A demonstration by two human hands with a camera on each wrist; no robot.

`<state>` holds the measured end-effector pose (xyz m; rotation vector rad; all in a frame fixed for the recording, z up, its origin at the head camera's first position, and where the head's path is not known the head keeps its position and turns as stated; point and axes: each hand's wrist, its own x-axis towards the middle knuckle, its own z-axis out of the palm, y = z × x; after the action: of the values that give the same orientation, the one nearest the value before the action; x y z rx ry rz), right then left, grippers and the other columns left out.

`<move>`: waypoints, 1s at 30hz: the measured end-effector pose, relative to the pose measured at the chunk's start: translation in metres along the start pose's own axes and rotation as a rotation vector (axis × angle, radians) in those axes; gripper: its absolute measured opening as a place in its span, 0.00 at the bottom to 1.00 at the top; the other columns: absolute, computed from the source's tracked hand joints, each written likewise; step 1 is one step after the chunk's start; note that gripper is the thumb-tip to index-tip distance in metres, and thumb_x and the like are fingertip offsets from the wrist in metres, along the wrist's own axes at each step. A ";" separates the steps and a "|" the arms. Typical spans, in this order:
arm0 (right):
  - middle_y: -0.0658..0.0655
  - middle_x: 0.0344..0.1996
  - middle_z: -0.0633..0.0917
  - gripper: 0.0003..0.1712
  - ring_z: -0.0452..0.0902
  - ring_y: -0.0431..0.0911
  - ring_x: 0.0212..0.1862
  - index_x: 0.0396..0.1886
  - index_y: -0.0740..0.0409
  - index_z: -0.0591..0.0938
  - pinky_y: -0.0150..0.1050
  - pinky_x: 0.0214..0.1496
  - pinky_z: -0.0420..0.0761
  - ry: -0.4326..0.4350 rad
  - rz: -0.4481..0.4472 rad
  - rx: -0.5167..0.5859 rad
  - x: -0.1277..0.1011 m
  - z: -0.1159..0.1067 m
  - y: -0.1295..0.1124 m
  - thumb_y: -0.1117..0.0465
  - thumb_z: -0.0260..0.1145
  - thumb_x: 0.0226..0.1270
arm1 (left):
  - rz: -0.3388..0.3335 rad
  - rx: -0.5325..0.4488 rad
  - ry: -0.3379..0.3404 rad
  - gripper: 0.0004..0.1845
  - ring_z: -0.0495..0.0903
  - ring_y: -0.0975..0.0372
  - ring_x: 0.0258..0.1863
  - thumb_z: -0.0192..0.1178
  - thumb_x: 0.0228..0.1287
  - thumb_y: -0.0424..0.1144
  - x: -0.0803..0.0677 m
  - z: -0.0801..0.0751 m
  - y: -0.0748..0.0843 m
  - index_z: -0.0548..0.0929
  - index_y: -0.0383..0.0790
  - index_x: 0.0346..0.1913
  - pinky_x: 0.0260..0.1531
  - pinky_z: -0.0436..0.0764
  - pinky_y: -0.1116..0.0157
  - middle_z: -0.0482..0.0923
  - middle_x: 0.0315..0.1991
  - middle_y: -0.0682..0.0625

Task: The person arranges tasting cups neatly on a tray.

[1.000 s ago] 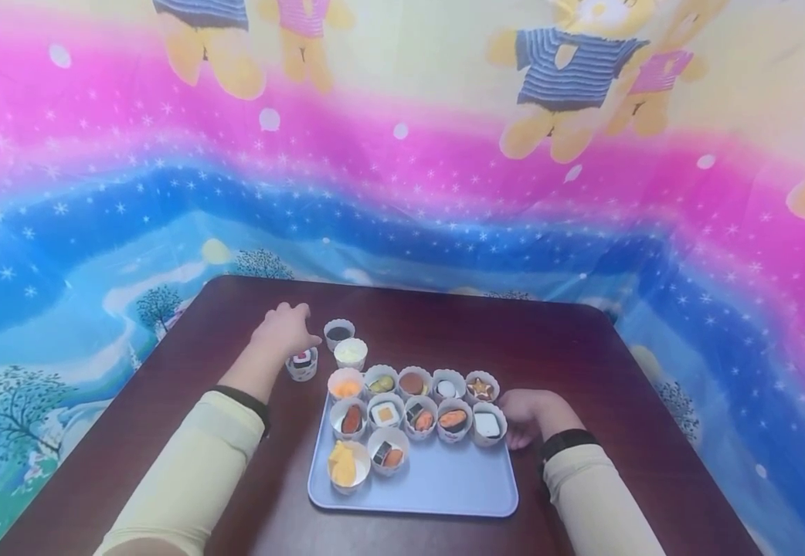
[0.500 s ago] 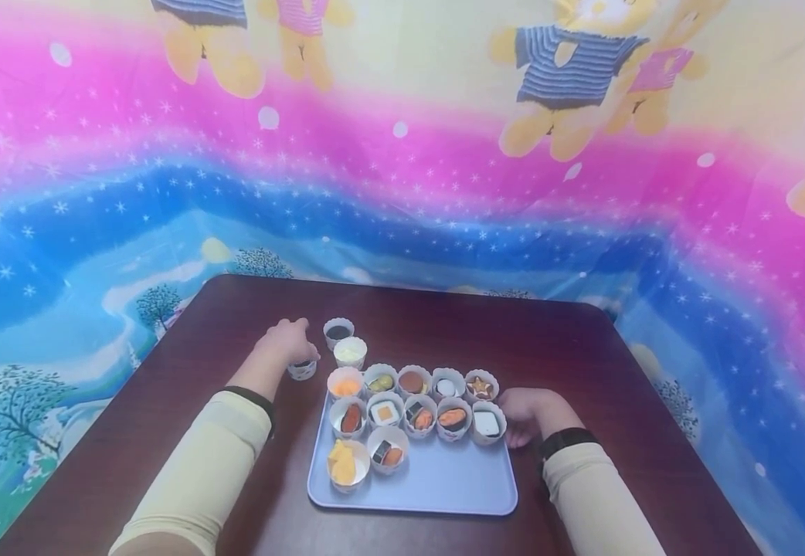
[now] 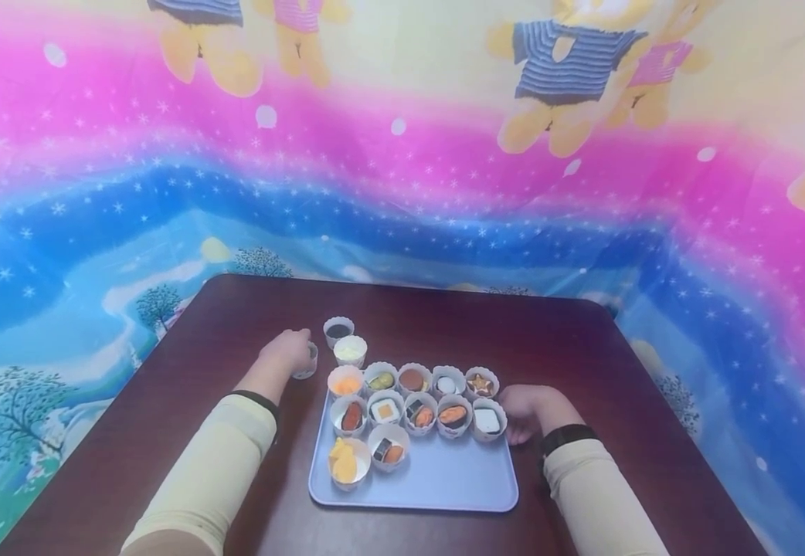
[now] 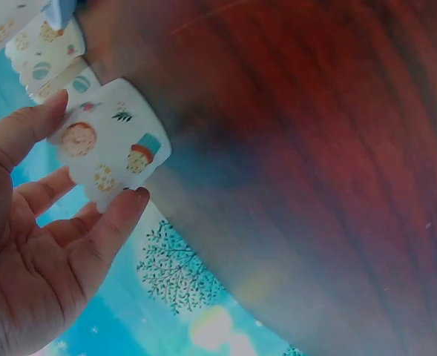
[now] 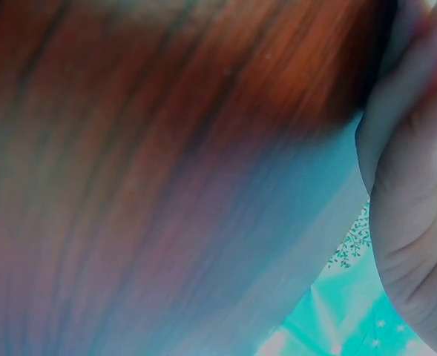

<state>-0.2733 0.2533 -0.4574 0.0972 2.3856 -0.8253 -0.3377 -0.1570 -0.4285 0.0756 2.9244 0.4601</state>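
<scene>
You had bare surface [image 3: 583,340] open behind and to the right of the tray [image 3: 444,483]. Left of it, two loose cups [image 3: 344,341] stood close against the tray's far corner. The tray's far rows were packed with cups [image 3: 416,398]; its near strip lay open.
</scene>
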 end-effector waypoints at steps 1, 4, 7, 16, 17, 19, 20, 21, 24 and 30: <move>0.59 0.13 0.78 0.15 0.74 0.44 0.14 0.27 0.64 0.78 0.36 0.19 0.77 -0.001 -0.001 0.001 0.000 0.000 0.000 0.63 0.48 0.65 | 0.004 0.005 0.003 0.37 0.69 0.43 0.54 0.63 0.50 0.40 0.000 0.001 0.000 0.63 0.34 0.63 0.48 0.72 0.44 0.69 0.55 0.33; 0.58 0.12 0.78 0.15 0.73 0.43 0.13 0.26 0.64 0.77 0.36 0.17 0.76 -0.004 -0.004 0.001 0.002 0.001 0.002 0.63 0.47 0.65 | 0.010 0.017 0.021 0.35 0.70 0.43 0.52 0.63 0.51 0.40 -0.001 0.004 -0.001 0.64 0.35 0.62 0.45 0.73 0.45 0.69 0.54 0.33; 0.59 0.12 0.78 0.15 0.74 0.43 0.13 0.26 0.64 0.77 0.36 0.17 0.76 -0.014 -0.002 0.008 0.004 0.000 0.003 0.63 0.47 0.65 | 0.019 0.024 0.033 0.33 0.71 0.43 0.51 0.62 0.51 0.39 -0.001 0.004 -0.002 0.64 0.34 0.61 0.44 0.74 0.45 0.69 0.53 0.33; 0.59 0.13 0.78 0.13 0.74 0.45 0.15 0.28 0.64 0.78 0.36 0.17 0.76 0.009 0.000 0.013 -0.001 0.001 -0.002 0.63 0.49 0.64 | 0.015 0.026 0.053 0.32 0.72 0.45 0.49 0.62 0.50 0.38 -0.004 0.003 -0.001 0.65 0.33 0.59 0.45 0.75 0.48 0.72 0.50 0.34; 0.59 0.13 0.78 0.13 0.74 0.45 0.14 0.28 0.64 0.78 0.35 0.17 0.76 0.009 0.000 0.011 -0.001 0.002 -0.002 0.63 0.49 0.64 | 0.013 0.025 0.054 0.32 0.72 0.45 0.49 0.62 0.50 0.38 -0.005 0.003 -0.001 0.65 0.33 0.59 0.45 0.75 0.48 0.72 0.50 0.34; 0.59 0.13 0.78 0.13 0.74 0.44 0.14 0.27 0.64 0.78 0.35 0.17 0.76 0.009 0.001 0.006 0.000 0.002 -0.001 0.63 0.49 0.64 | 0.012 0.031 0.061 0.32 0.72 0.45 0.49 0.62 0.50 0.38 -0.005 0.001 -0.001 0.65 0.33 0.60 0.45 0.75 0.48 0.72 0.50 0.34; 0.59 0.13 0.78 0.13 0.74 0.44 0.14 0.27 0.64 0.78 0.35 0.17 0.76 0.010 0.000 0.003 0.000 0.002 -0.001 0.63 0.49 0.64 | 0.011 0.031 0.064 0.32 0.72 0.45 0.48 0.62 0.50 0.38 -0.005 0.000 -0.001 0.65 0.33 0.60 0.44 0.75 0.48 0.72 0.50 0.34; 0.59 0.13 0.78 0.13 0.74 0.44 0.14 0.27 0.64 0.78 0.35 0.17 0.76 0.010 0.001 0.003 -0.001 0.002 -0.001 0.63 0.50 0.64 | 0.009 0.030 0.067 0.33 0.72 0.45 0.49 0.62 0.50 0.38 -0.005 -0.002 -0.001 0.65 0.33 0.60 0.44 0.75 0.48 0.72 0.50 0.33; 0.59 0.13 0.78 0.13 0.74 0.44 0.14 0.28 0.64 0.77 0.35 0.17 0.76 0.012 -0.002 0.003 -0.001 0.002 0.000 0.63 0.49 0.64 | 0.012 0.023 0.078 0.32 0.72 0.44 0.49 0.61 0.51 0.38 -0.005 -0.009 -0.001 0.65 0.33 0.60 0.44 0.75 0.47 0.71 0.50 0.33; 0.59 0.12 0.78 0.15 0.73 0.44 0.14 0.26 0.65 0.77 0.36 0.17 0.76 0.008 -0.006 -0.004 -0.002 0.002 0.000 0.63 0.48 0.64 | 0.031 0.013 0.105 0.31 0.73 0.45 0.47 0.61 0.51 0.38 -0.008 -0.027 0.001 0.65 0.33 0.59 0.40 0.76 0.48 0.72 0.49 0.34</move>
<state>-0.2711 0.2524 -0.4575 0.0923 2.3954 -0.8247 -0.3343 -0.1652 -0.4016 0.1012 3.0333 0.4638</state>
